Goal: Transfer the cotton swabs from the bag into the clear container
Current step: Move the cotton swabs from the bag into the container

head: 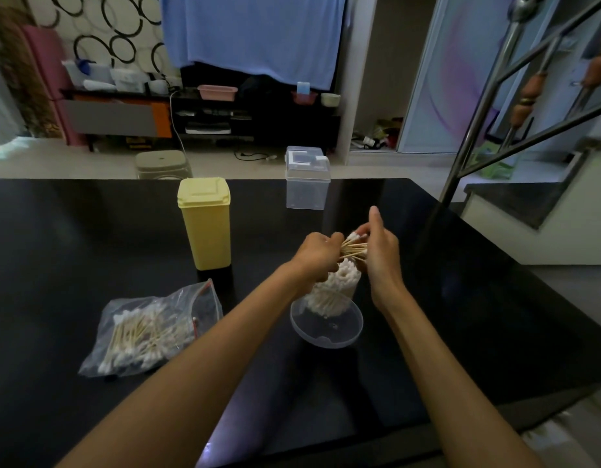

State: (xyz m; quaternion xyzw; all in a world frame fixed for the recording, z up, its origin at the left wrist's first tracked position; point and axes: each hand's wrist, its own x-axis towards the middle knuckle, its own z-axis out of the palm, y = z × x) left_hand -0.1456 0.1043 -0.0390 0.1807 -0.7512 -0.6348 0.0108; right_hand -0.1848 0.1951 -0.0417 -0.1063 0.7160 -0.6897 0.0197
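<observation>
**A:** What can't you make out from up there?

**B:** Plenty. My left hand [317, 251] is curled round one end of a small bunch of cotton swabs [354, 248], so that end is buried in my fist. My right hand [380, 246] pinches the far tips, thumb standing up, and covers part of the clear container [336, 288] below. That container stands behind its round clear lid [327, 327], already packed with swabs; my wrists hide its rim.

**A:** And the bag?

**B:** The zip bag [153, 332] lies flat to my left, well apart from the container, with many swabs heaped inside. Through the wrinkled plastic they blur into one pale mass.

**A:** What's the surface like?

**B:** A glossy black table [89, 238]. A yellow lidded bin [204, 222] stands upright beyond the bag, and a clear lidded box [307, 179] sits at the far edge.

**A:** The room?

**B:** Dim. A blue cloth [255, 35] hangs over a dark shelf unit [258, 119] cluttered with small tubs, too blurred to identify. A metal stair railing [515, 96] crosses the right side, cut off by the frame. A stool [162, 163] peeks over the table's far edge.
</observation>
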